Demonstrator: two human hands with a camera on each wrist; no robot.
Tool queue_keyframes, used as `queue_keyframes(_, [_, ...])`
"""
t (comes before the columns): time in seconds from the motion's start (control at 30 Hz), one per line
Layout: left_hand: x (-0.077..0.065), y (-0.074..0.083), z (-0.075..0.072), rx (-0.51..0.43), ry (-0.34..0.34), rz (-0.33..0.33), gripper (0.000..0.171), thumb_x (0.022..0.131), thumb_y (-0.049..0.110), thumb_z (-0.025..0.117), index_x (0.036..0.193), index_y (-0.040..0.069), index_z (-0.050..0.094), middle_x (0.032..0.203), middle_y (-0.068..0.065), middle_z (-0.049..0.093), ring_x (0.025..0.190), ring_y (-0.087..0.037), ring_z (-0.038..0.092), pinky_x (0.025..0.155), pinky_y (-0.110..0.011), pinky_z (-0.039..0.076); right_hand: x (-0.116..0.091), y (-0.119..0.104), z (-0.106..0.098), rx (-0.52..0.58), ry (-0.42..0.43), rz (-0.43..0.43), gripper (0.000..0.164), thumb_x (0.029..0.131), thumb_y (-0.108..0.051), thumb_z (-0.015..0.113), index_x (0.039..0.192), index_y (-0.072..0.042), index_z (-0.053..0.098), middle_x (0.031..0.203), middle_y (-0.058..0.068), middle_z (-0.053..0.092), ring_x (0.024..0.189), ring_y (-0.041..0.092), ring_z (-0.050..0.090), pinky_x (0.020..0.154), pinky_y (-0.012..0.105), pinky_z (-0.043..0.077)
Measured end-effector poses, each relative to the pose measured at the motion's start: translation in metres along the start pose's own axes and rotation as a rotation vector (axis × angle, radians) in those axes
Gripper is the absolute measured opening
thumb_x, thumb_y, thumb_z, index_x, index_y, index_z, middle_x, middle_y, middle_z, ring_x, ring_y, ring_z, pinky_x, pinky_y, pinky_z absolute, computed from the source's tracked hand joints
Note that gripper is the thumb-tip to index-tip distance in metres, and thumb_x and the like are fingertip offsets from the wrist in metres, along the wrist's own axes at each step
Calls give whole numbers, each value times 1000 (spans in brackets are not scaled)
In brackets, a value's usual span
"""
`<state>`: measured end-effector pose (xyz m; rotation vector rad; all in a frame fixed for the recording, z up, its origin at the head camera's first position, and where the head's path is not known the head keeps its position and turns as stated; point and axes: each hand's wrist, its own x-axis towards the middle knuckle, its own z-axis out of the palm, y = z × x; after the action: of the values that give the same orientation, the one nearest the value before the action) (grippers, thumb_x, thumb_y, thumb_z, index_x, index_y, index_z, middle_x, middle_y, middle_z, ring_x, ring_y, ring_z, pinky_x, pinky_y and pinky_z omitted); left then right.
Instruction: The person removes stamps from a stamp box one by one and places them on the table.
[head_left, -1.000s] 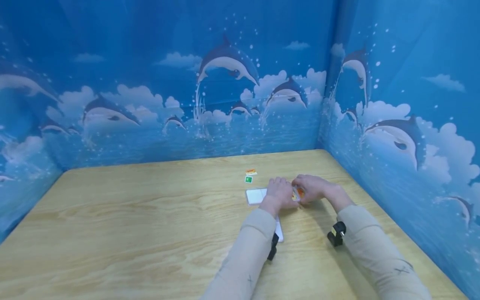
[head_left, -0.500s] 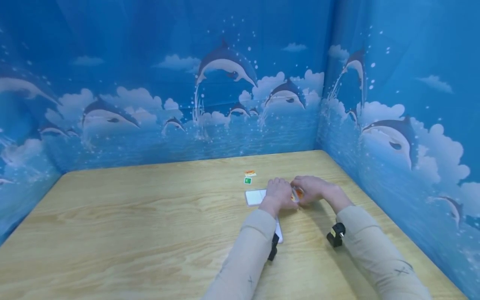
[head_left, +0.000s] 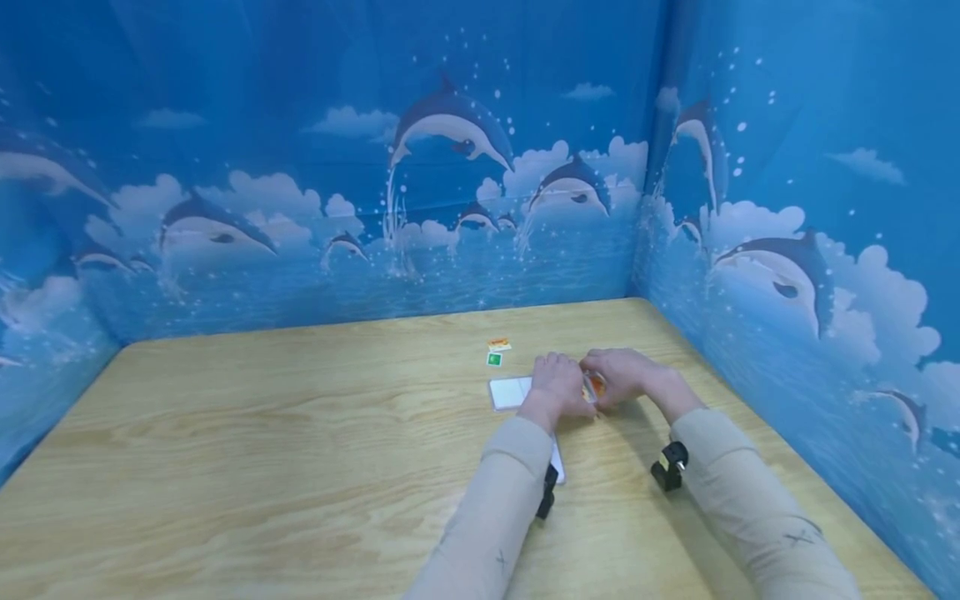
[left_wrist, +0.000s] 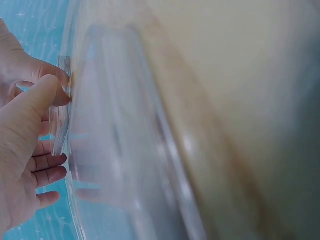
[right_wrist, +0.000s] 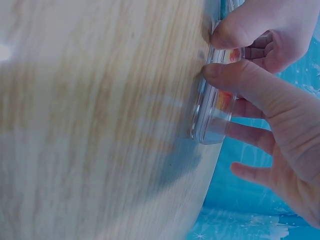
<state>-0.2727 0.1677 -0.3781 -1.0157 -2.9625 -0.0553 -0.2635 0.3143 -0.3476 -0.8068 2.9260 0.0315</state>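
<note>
A small clear plastic case (right_wrist: 214,131) with an orange printed insert sits between both hands, tilted a little above or touching the table; I cannot tell which. My left hand (head_left: 558,387) holds its left side, and my right hand (head_left: 624,375) pinches the right side. Both thumbs press the near edge, with fingers behind, as the right wrist view shows. Part of the case (left_wrist: 60,132) is also visible in the left wrist view. Left of my left hand lies a flat white-backed clear case (head_left: 508,393). Another white piece (head_left: 557,465) shows partly beneath my left forearm.
Behind the white-backed case, a small green card (head_left: 494,359) and an orange-and-white card (head_left: 498,343) lie on the wooden table (head_left: 285,450). Blue dolphin-printed curtains (head_left: 322,167) stand along the table's back and right sides.
</note>
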Motion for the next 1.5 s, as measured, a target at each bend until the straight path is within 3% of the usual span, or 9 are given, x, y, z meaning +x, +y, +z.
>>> queue_keyframes(0.37, [-2, 0, -4, -13, -10, 11, 68, 70, 65, 65, 115, 14, 59, 107, -1, 54, 98, -16, 44, 91, -34, 34, -1, -2, -1, -8, -13, 27, 49, 66, -29, 77, 106, -8, 61, 87, -1, 55, 72, 14, 50, 65, 34, 45])
queue_keyframes(0.47, [-2, 0, -3, -14, -11, 8, 69, 69, 67, 65, 115, 15, 60, 107, -1, 55, 98, -17, 45, 92, -34, 34, -1, -4, 0, -48, -6, 38, 53, 65, -34, 77, 108, -9, 60, 93, 1, 56, 82, 19, 52, 75, 43, 45])
queue_keyframes(0.63, [-1, 0, -3, -17, 3, 6, 65, 70, 66, 64, 111, 15, 61, 106, -1, 56, 98, -18, 46, 92, -36, 34, 1, -6, 1, -149, 8, 59, 61, 62, -45, 76, 109, -11, 58, 104, 5, 55, 99, 28, 48, 89, 57, 34])
queue_keyframes(0.8, [0, -2, 0, -21, 14, 15, 56, 72, 64, 64, 100, 16, 64, 100, -1, 58, 92, -18, 46, 89, -36, 36, 2, -8, 3, -139, -2, 83, 59, 63, -44, 74, 109, -11, 57, 104, 5, 54, 103, 30, 46, 91, 58, 31])
queue_keyframes(1.13, [0, -4, 2, -3, 8, 31, 56, 69, 69, 64, 95, 19, 64, 102, 1, 57, 93, -17, 45, 88, -35, 35, 2, -6, 6, -102, 4, 99, 61, 63, -42, 76, 112, -11, 58, 110, 7, 56, 104, 29, 47, 91, 57, 32])
queue_keyframes(1.5, [-1, -6, 1, 5, 4, 45, 51, 71, 67, 63, 91, 20, 65, 103, 1, 58, 95, -17, 46, 91, -37, 34, 2, -7, 3, -48, 8, 68, 52, 65, -37, 77, 106, -12, 58, 102, 2, 58, 101, 28, 50, 89, 56, 36])
